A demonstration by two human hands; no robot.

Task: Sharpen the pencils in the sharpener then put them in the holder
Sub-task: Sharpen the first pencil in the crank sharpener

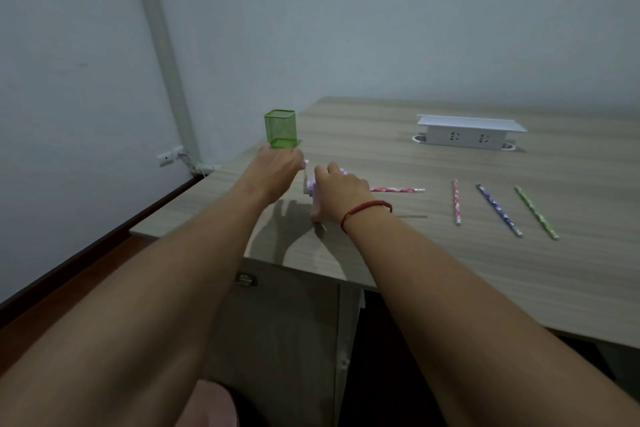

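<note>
- Your left hand (277, 166) is curled in a grip at the crank side of the purple sharpener (313, 192); the handle itself is mostly hidden, so it looks like you're grasping the crank, but can't confirm 100%.
- Your right hand (341, 192) is clamped over the sharpener body, pinning it to the table (450, 274).
- Red/pink patterned pencil (398, 190) sticks out horizontally from the sharpener's right side, w/ its near end hidden under your right hand, presumably in the intake.
- Step in hand, as I judge it: sharpening pencil no. 1, i.e. early in the task.
- The green mesh holder (280, 128) stands just behind your left hand, near the table edge; looks empty.
- 3 more pencils lie apart on the table to the right: pink pencil (456, 201), blue pencil (498, 210), green pencil (536, 212). Tips too small to judge.
- Next move calls for: keep the body held down, turn the crank steadily, then pull the pencil straight out and drop it in the holder, tip orientation your call.
- Writing/brands: none legible. The white socket box (465, 137) shows outlet slots only, no readable label.
</note>
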